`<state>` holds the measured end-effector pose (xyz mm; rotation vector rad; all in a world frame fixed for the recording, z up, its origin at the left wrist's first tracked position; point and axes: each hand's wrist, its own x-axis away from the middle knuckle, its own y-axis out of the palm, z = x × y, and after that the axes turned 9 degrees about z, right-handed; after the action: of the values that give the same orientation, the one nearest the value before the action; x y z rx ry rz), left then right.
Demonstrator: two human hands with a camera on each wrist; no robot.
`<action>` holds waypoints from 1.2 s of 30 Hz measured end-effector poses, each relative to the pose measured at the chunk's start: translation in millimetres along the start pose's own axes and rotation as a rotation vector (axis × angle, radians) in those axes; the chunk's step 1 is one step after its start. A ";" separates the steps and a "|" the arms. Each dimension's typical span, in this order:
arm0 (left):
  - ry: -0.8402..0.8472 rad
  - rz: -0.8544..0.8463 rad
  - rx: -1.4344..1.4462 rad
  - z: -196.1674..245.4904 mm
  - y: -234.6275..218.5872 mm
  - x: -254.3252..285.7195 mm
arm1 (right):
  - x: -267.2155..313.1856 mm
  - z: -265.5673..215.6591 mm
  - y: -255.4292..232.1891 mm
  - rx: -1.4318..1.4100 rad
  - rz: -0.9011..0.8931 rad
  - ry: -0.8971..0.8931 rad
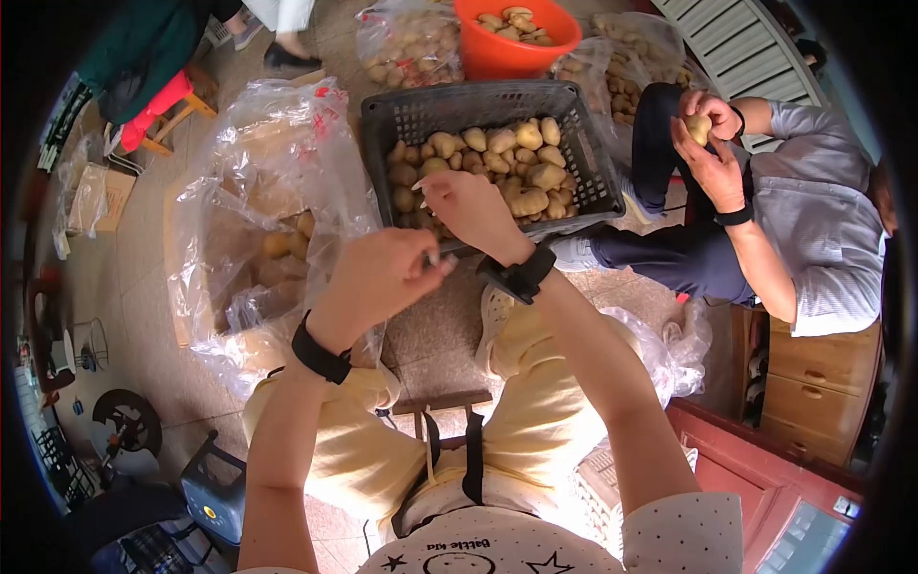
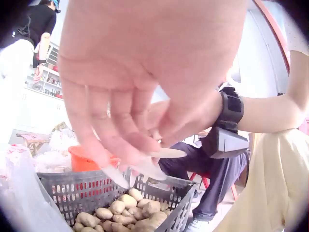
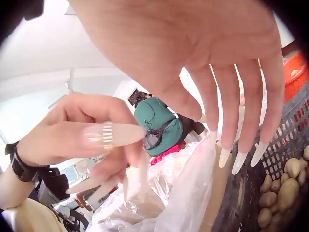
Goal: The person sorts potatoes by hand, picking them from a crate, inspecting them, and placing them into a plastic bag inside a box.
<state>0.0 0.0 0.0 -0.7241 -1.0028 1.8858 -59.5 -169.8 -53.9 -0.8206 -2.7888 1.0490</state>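
Observation:
My left hand (image 1: 382,277) hovers between the plastic-lined box and the black crate, its fingers loosely bent with nothing in them. Over the near left part of the crate (image 1: 604,196) hangs my right hand (image 1: 475,210), also empty. Its long-nailed fingers (image 3: 231,96) point down, fairly straight, in the right wrist view. Many potatoes (image 1: 526,153) fill the crate's bottom, below both hands. To the left, a clear plastic bag (image 1: 225,206) lines a cardboard box, with a few potatoes (image 1: 277,244) inside.
An orange bucket (image 1: 492,57) of potatoes stands behind the crate, between clear bags of potatoes (image 1: 411,53). At right a seated person (image 1: 803,191) holds a potato (image 1: 698,127). A red stool (image 1: 158,110) is at back left; a wooden cabinet (image 1: 822,383) stands at right.

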 end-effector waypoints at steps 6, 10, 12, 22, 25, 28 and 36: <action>0.159 0.100 0.311 26.7 8.8 5.8 | -3.8 -1.8 14.4 0.008 0.060 0.023; 0.315 0.250 -0.038 30.9 33.2 13.9 | -3.4 -1.9 19.1 0.045 0.080 0.005; 0.342 0.239 -0.177 31.4 38.9 15.6 | -2.2 -4.2 19.2 0.056 0.084 0.013; 0.496 0.312 -0.167 23.1 29.7 8.9 | 0.4 -12.3 17.8 0.135 -0.002 0.087; 0.493 0.355 -0.102 29.7 30.2 9.8 | 2.3 -8.6 21.1 0.142 -0.016 0.108; 0.392 0.418 -0.069 41.2 38.3 13.3 | 3.5 -6.4 24.1 0.139 -0.014 0.156; 0.223 0.542 -0.191 42.7 66.6 9.2 | -4.4 13.0 42.3 -0.156 -0.119 0.435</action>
<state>-65.3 -27.8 -36.1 -1.3992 -0.9091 2.1104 -39.1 -153.2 -89.8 -0.7743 -2.5261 0.5575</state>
